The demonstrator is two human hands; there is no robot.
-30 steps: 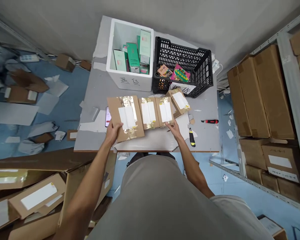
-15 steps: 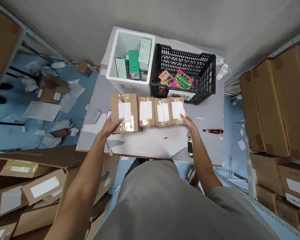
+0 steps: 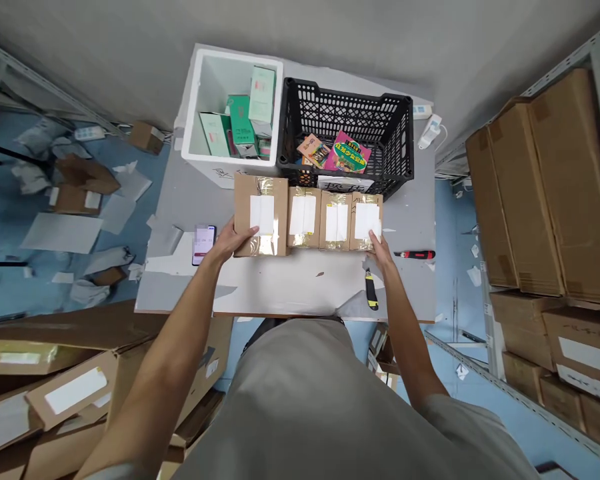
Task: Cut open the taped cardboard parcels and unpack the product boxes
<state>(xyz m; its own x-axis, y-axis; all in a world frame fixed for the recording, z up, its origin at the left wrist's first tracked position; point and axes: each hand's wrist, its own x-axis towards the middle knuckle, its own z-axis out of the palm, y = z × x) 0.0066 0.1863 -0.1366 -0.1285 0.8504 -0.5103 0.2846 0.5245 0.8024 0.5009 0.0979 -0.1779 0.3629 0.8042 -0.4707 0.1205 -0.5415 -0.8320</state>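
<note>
Several taped cardboard boxes with white labels form one row side by side in front of the two containers. At its left end is the largest cardboard box [image 3: 280, 220], which my left hand [image 3: 234, 241] grips with the thumb on its front face. My right hand [image 3: 379, 248] holds the smaller end box [image 3: 367, 215] at its lower right corner. Pressed between these two are more small boxes [image 3: 304, 219]. Whether the row touches the tabletop, I cannot tell. A phone [image 3: 203, 244] lies left of my left hand, and a yellow-black cutter [image 3: 371, 291] lies below my right hand.
Behind the row stand a white foam box [image 3: 193, 107] of green cartons and a black crate [image 3: 407, 110] with colourful packets. A red-black cutter [image 3: 420, 255] lies at the table's right. Cardboard boxes [image 3: 563, 193] fill the right shelf; an open carton [image 3: 75, 333] stands lower left.
Both hands have shifted the row of boxes to the right relative to the table and containers. The phone, mostly covered before, now shows fully. The whole view has swung slightly.
</note>
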